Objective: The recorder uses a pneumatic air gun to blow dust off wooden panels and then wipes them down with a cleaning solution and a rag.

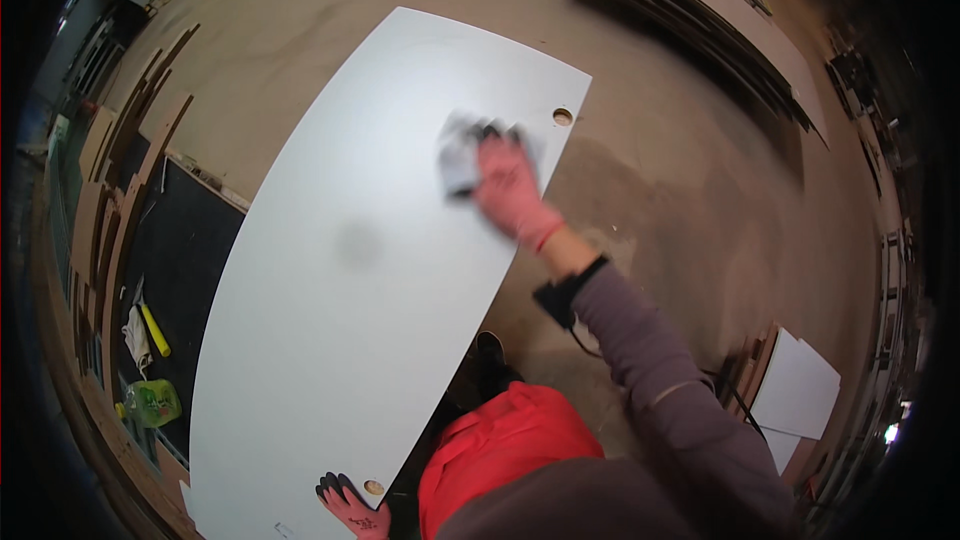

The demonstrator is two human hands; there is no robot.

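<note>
White panel (pixel 300 300), large and slightly glossy, lies flat across the desk (pixel 190 260), whose black top shows beyond the panel's long left edge. Near the panel's far right corner is a round hole (pixel 562 117); a second round hole (pixel 374 488) sits near its right edge, toward the near end.

The right hand (pixel 510 185), in a pink glove with dark fingertips, grasps a grey cloth (pixel 458 165) against the panel, toward the far end and close to the right edge; both are blurred. The left hand (pixel 355 510), gloved likewise, rests open beside the nearer hole, holding nothing visible, its fingers slightly spread on the panel.

On the desk's black top, left of the panel, lie a yellow-handled tool (pixel 153 330) and, nearer the person, a green bottle (pixel 155 403). White boards (pixel 797 387) stand off to the right, well apart from the panel.
</note>
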